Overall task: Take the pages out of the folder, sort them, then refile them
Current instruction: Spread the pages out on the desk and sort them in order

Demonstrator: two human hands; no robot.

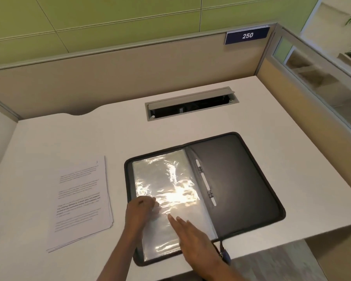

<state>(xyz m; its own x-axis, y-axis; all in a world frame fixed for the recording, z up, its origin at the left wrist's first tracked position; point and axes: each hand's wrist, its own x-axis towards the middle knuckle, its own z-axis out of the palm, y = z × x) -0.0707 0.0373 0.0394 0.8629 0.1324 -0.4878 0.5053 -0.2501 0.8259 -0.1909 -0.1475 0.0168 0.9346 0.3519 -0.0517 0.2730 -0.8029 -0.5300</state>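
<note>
A dark grey zip folder [237, 179] lies open on the white desk, its right half bare with a white binder strip along the spine. Glossy clear plastic sleeves [166, 187] are stacked on its left half, glaring under the light. My left hand [140, 209] rests at the sleeves' left edge, fingers curled on the top sleeve; whether it pinches it I cannot tell. My right hand [193, 236] lies flat, fingers apart, on the sleeves' lower part. A stack of printed pages [81, 201] lies on the desk to the left of the folder, apart from it.
The white desk [292, 155] has an open grey cable hatch [190, 104] behind the folder. Beige partition walls close it in at the back and sides, with a blue "250" sign [247, 35]. The desk's front edge runs just under the folder.
</note>
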